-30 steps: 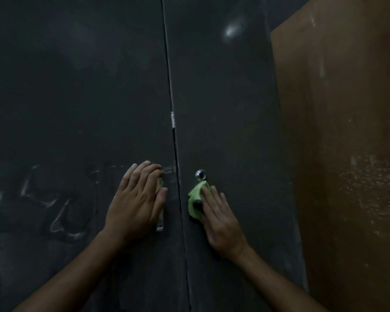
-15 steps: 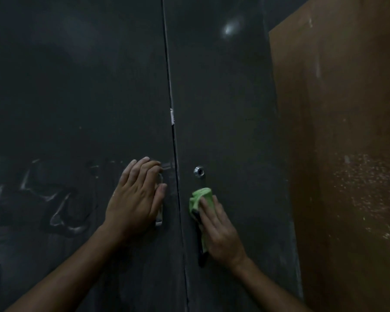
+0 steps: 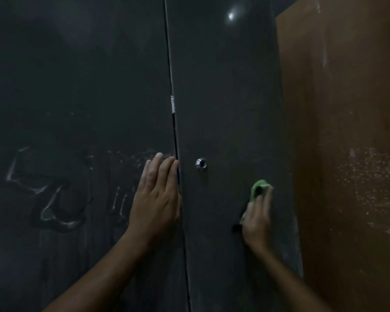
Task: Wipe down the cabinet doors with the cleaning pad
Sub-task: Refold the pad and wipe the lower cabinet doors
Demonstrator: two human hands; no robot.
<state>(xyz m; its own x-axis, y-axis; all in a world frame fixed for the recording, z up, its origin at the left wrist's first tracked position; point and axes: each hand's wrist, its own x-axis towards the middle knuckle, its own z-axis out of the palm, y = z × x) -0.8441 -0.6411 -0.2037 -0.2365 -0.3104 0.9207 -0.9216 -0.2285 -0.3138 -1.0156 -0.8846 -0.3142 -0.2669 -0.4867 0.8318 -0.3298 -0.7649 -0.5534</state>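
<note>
Two dark cabinet doors fill the view: the left door [image 3: 77, 97] and the narrower right door [image 3: 225, 97], split by a thin vertical gap. My right hand [image 3: 256, 218] presses a green cleaning pad [image 3: 258, 188] flat against the right door, low and near its right edge. The pad sticks out past the fingertips. My left hand [image 3: 155, 197] rests flat on the left door with straight fingers, right beside the gap. A small round metal lock [image 3: 201, 163] sits on the right door between the two hands, a little above them.
A brown wooden side panel [image 3: 347, 154] stands to the right of the doors, speckled with pale spots. Smeared pale marks [image 3: 50, 199] show on the lower left door. A small white chip [image 3: 173, 104] sits on the door edge above the hands.
My right hand has slid the pad from just below the lock, beside the gap, rightward across the door. My left hand's fingers have straightened and shifted closer to the gap.
</note>
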